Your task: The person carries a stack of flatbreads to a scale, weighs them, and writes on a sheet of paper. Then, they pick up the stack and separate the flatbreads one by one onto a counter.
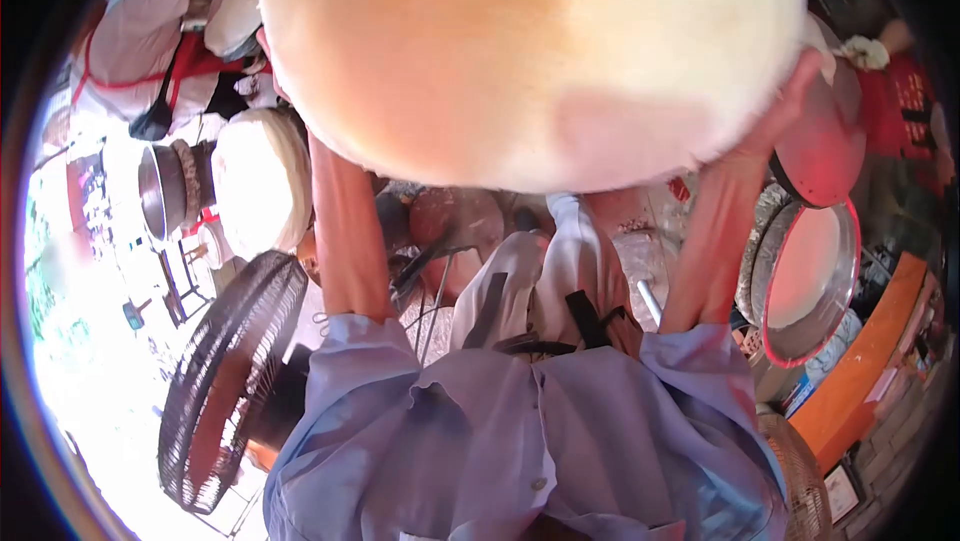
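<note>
A large, pale, round sheet-like thing (520, 61), cream-coloured with a warm tan patch, fills the upper middle of the view. I hold it up in front of me with both arms stretched out. My right hand (785, 106) is at its right edge, fingers bent against the rim and partly out of sight. Only a sliver of my left hand (270, 66) shows at the left edge; the sheet covers the rest. I cannot make out what it is made of. Its top runs out of the frame.
A black fan (235, 381) stands at the left, near my arm. Beyond it is another round white thing (262, 181). At the right are a red-rimmed pan (808, 281), an orange bench edge (860, 361) and another fan (795, 471). A person in a pale top (135, 26) is upper left; another person's hand (895, 38) shows upper right.
</note>
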